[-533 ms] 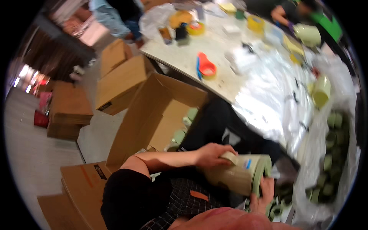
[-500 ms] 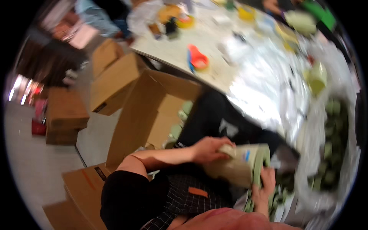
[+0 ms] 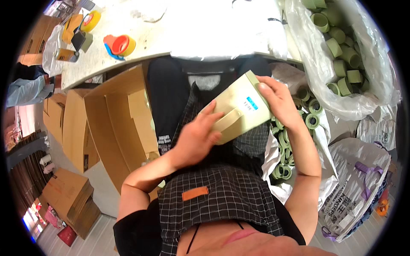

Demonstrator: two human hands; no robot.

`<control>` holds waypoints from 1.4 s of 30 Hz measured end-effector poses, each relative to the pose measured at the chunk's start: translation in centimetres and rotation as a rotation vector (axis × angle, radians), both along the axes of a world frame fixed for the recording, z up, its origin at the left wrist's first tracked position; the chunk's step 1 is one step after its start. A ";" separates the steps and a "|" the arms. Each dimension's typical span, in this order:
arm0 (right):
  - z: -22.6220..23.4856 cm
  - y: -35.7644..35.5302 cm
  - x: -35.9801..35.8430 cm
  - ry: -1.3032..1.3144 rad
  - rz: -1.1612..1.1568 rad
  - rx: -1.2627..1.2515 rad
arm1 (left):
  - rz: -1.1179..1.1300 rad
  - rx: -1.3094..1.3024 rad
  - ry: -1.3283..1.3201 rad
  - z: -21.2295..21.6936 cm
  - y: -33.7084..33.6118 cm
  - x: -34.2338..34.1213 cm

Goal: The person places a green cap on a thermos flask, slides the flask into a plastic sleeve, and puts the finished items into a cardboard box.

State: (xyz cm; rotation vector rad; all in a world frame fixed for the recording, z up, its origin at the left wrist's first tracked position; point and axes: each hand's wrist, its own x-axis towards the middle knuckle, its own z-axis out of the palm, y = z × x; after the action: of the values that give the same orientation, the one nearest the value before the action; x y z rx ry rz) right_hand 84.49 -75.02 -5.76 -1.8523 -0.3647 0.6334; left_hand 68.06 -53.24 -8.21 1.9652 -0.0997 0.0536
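A pale green cylindrical container [image 3: 235, 98] lies tilted across my lap, with a blue-and-white sticker and a strap-like handle on its upward side. My left hand [image 3: 194, 138] is at its lower left end, fingers laid over the side next to the handle. At the upper right end my right hand [image 3: 277, 100] grips the rim, thumb on top and the other fingers mostly hidden. Beside my right forearm, green rings [image 3: 313, 121] fill an open white sack [image 3: 329, 168].
An open cardboard box [image 3: 113, 123] stands to my left, with green pieces partly visible inside. On the white table [image 3: 153, 40] ahead sits a red-and-yellow tape dispenser [image 3: 121, 45]. A clear plastic bag [image 3: 354, 106] of short green tubes [image 3: 350, 55] is at the far right.
My view has swung round to the right and now faces the table squarely. The container has turned, its right end now pointing up and away, and my right hand has shifted onto its upper rim.
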 end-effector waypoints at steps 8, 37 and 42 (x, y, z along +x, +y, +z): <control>-3.8 0.4 3.0 -0.107 0.137 0.087 | 0.211 0.296 -0.398 -6.5 3.4 18.9; -9.1 3.7 8.5 -0.272 -0.139 0.317 | 0.041 -0.292 0.044 -4.0 -2.2 20.5; -11.9 1.9 9.2 0.053 -0.293 0.427 | 0.188 -0.736 0.041 -3.9 -2.2 19.8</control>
State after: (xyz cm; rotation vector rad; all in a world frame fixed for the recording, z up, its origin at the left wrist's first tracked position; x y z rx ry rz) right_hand 93.67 -73.11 -17.66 -1.4396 -0.1705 0.3681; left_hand 87.84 -55.47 -12.08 1.2339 0.1201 0.1499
